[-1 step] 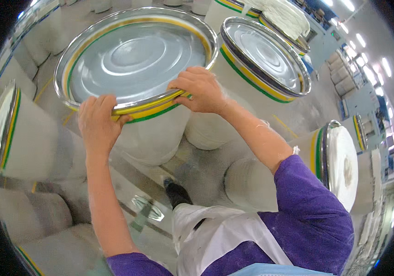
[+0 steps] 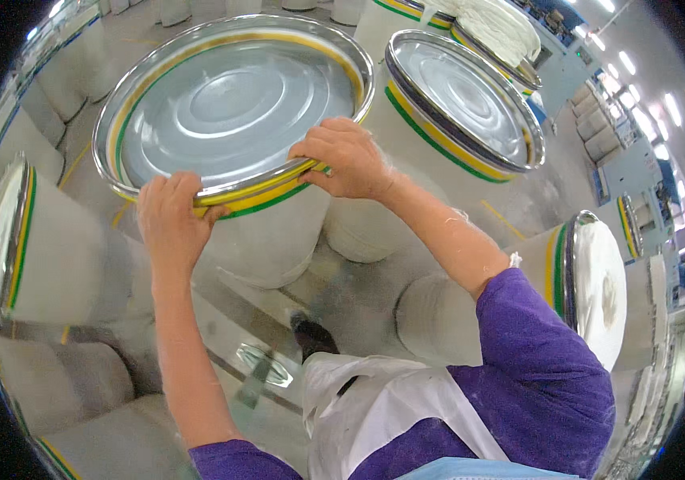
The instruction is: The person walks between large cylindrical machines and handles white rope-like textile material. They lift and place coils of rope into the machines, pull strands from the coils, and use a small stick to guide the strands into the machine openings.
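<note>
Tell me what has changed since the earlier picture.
Very little: the gripped can sits slightly farther left in view, widening the gap to the can on its right, which shows slightly farther right. Nothing was grasped or released; the left hand and right hand stay on the near rim.

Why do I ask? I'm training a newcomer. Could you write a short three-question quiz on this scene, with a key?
1. Which hand grips the rim of the large drum straight ahead?
A) Left only
B) Right only
C) Both

2. True or false: the person's sleeves are red.

3. Fill in: on that drum's outside, below the yellow band, runs a ____ band.

Key:
1. C: left hand and right hand both grip it.
2. False: the sleeves are purple.
3. Green.
</note>
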### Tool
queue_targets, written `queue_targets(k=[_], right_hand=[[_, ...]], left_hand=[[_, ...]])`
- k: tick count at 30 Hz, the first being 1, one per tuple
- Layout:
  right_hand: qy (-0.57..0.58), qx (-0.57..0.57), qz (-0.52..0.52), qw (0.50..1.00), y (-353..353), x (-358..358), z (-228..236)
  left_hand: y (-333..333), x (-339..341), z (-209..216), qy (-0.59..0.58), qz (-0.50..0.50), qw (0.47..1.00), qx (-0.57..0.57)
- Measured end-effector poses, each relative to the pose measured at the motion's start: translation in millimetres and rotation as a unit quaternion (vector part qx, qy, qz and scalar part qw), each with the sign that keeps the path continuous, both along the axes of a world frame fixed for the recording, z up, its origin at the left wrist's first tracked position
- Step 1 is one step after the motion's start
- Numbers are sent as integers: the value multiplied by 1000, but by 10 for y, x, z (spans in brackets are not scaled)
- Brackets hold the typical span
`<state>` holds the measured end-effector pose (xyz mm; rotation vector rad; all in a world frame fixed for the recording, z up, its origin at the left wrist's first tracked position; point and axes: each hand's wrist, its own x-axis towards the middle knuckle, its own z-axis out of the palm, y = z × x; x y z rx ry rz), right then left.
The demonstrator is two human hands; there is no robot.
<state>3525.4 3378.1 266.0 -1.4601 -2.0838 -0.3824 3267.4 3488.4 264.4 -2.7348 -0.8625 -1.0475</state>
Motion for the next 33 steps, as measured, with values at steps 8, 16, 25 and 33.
queue_targets(k=[8, 16, 25, 33], right_hand=[[-20, -50, -265, 963, 412, 1181, 207], [237, -353, -439, 791, 250, 2128, 129], [440, -317, -497, 677, 1477, 2295, 181], [448, -209, -536, 685, 2900, 3242, -13]], left_hand=[[1735, 643, -21, 1, -32, 999, 18], [3593, 1455, -164, 7, -39, 999, 25], [5525, 2414, -141, 3, -99, 993, 61], [6965, 3345, -159, 4, -146, 988, 55]])
